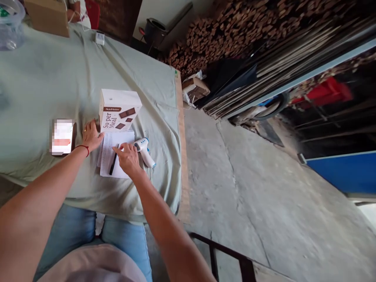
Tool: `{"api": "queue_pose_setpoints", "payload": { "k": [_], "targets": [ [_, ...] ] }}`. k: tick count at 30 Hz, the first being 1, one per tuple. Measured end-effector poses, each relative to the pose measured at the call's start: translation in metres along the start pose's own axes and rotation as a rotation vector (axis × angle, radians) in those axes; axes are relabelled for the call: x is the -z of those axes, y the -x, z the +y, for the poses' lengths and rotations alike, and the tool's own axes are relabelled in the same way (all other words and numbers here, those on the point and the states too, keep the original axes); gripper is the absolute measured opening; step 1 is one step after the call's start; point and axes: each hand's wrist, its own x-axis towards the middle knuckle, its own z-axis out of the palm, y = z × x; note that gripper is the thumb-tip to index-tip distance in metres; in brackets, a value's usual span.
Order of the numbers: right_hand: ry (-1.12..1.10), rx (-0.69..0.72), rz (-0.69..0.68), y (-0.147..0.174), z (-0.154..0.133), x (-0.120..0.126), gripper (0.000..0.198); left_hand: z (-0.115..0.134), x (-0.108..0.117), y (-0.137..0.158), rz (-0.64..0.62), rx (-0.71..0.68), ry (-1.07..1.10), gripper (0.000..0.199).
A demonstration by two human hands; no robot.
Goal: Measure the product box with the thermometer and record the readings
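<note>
My left hand (91, 136) rests flat on the green cloth at the left edge of a sheet of paper (116, 154), touching the base of a white "Super Meal" box (119, 110). My right hand (127, 157) lies on the paper with its fingers by the tip of a black pen (113, 164) that lies on the sheet. A white infrared thermometer (144, 150) lies just right of my right hand. A phone (62, 137) lies left of my left hand.
The cloth-covered table (53, 78) ends at a wooden edge (182, 156) on the right, with concrete floor beyond. A cardboard box (48, 15) and plastic jar (10, 23) stand at the far end. Stacked wood (235, 35) fills the back.
</note>
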Motion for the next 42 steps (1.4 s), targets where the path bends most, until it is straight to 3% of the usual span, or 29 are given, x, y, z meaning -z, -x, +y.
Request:
{"api": "queue_pose_setpoints", "payload": {
  "k": [2, 4, 7, 9, 13, 16, 18, 23, 30, 42],
  "targets": [
    [0.034, 0.094, -0.079, -0.003, 0.000, -0.001, 0.036, 0.001, 0.007, 0.025, -0.007, -0.001, -0.025, 0.075],
    [0.040, 0.191, -0.124, 0.001, 0.011, 0.000, 0.033, -0.001, 0.012, 0.053, -0.056, -0.090, -0.048, 0.066],
    [-0.038, 0.237, -0.075, 0.014, 0.033, 0.004, 0.022, -0.002, 0.013, 0.089, -0.077, -0.162, -0.063, 0.050],
    [-0.177, 0.126, 0.061, 0.021, 0.040, 0.008, 0.015, 0.000, 0.010, 0.102, -0.054, -0.149, -0.048, 0.042],
    [-0.649, -0.291, 0.410, 0.022, 0.020, 0.004, 0.014, 0.007, 0.004, 0.108, -0.017, -0.135, -0.052, 0.046],
    [-1.032, -0.448, 0.468, 0.016, -0.010, -0.009, 0.021, 0.012, 0.005, 0.108, -0.028, -0.141, -0.091, 0.055],
    [-1.138, -0.525, 0.441, 0.012, -0.025, -0.018, 0.023, 0.015, 0.006, 0.109, -0.044, -0.138, -0.106, 0.055],
    [-1.091, -0.622, 0.404, 0.014, -0.039, -0.035, 0.020, 0.018, 0.006, 0.112, -0.054, -0.138, -0.111, 0.052],
    [-0.874, -0.549, 0.348, 0.020, -0.037, -0.040, 0.020, 0.020, 0.006, 0.113, -0.060, -0.136, -0.125, 0.050],
    [-0.785, -0.490, 0.317, 0.021, -0.034, -0.044, 0.020, 0.025, 0.008, 0.114, -0.035, -0.151, -0.130, 0.045]
  ]
}}
